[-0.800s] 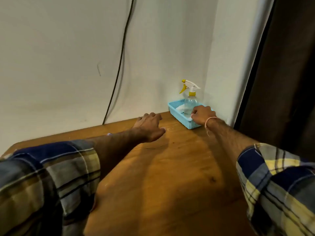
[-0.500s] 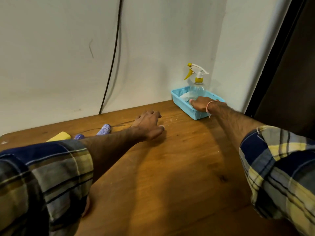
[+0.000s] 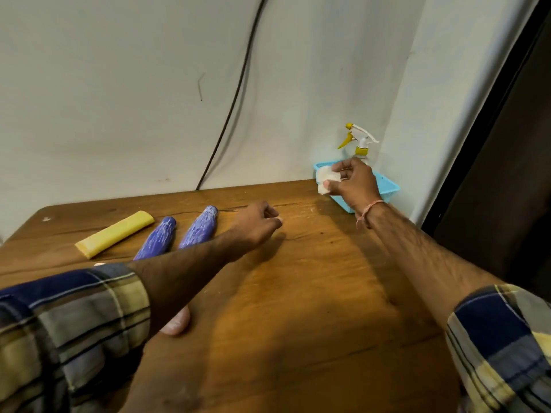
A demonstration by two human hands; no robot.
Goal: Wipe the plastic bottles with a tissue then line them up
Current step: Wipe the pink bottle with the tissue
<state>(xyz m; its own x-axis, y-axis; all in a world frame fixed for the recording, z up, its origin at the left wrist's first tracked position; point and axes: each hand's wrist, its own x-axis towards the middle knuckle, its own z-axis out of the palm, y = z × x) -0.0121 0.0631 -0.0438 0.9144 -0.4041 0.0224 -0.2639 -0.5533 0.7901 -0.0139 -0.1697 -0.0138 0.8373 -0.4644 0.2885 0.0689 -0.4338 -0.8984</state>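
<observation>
While the right hand point(image 3: 354, 186) pinches the tissue point(image 3: 326, 180) above the blue basket point(image 3: 390, 190) and the left hand point(image 3: 256, 222) rests loosely curled and empty on the bench point(image 3: 298, 293), the purple bottles point(image 3: 199, 228) and yellow bottle point(image 3: 114, 234) lying flat further left could roll out of line if wiped unsteadied.

Both arms outstretched; left grip point(image 3: 258, 223) loosely curled, right grip point(image 3: 354, 183) pinched.
</observation>
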